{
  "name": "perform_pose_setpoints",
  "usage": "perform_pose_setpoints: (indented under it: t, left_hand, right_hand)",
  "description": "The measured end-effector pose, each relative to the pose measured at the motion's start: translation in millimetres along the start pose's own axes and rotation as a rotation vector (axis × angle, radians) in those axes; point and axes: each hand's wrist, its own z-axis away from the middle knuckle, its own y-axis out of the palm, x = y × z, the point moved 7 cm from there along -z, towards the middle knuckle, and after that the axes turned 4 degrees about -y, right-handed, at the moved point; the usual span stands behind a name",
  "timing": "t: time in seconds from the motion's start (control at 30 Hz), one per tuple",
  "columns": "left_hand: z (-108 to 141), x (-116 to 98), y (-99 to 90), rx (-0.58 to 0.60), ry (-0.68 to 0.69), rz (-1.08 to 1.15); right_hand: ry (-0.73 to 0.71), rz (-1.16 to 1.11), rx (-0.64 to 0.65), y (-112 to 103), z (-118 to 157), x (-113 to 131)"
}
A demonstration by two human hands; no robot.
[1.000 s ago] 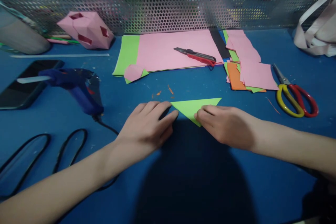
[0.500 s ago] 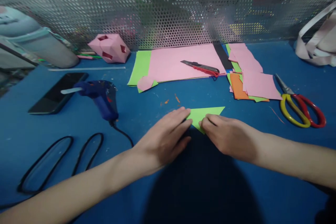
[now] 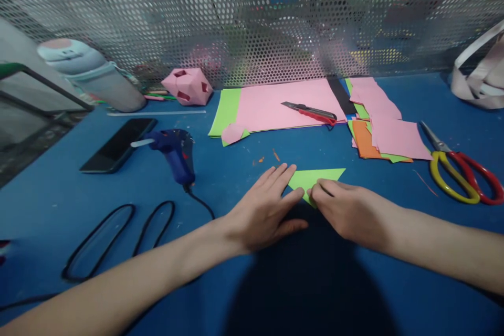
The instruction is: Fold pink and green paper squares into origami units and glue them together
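Note:
A green paper triangle, its long edge at the back, lies on the blue table in front of me. Across its left corner rests my left hand, fingers stretched out and lying flat. My right hand is closed, with its fingers pinching the paper near the front point. The part of the sheet between those fingertips is hidden. Behind the triangle, a utility knife with a red handle lies on a stack of pink paper.
At left are a blue glue gun with a looped cord, a phone and a tumbler. A pink folded-paper ball stands by the mesh panel. Paper pieces and scissors lie at right.
The view has shifted, so everything sits further right and lower. My left fingers have spread out flatter on the green paper, while my right hand keeps its pinch.

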Motion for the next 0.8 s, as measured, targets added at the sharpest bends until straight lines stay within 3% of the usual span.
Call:
perform_pose_setpoints:
  t: [0.17,0.27,0.37,0.8]
  left_hand:
    - [2.4,16.9,-13.1,-0.117,-0.019,-0.033]
    - [0.3,33.7,-20.7,-0.212,-0.098,0.019]
    - [-3.9,43.9,-19.9,-0.229,-0.154,0.078]
    - [-4.9,47.9,-18.0,-0.299,-0.133,0.119]
  right_hand:
    - [0.017,0.005,-0.013,1.2,1.2,-0.6]
    - [0.016,0.019,-0.008,1.4,1.1,-0.7]
    - [0.003,0.031,0.002,0.6,0.6,-0.3]
    - [-0.006,0.035,0.020,1.8,2.5,0.2]
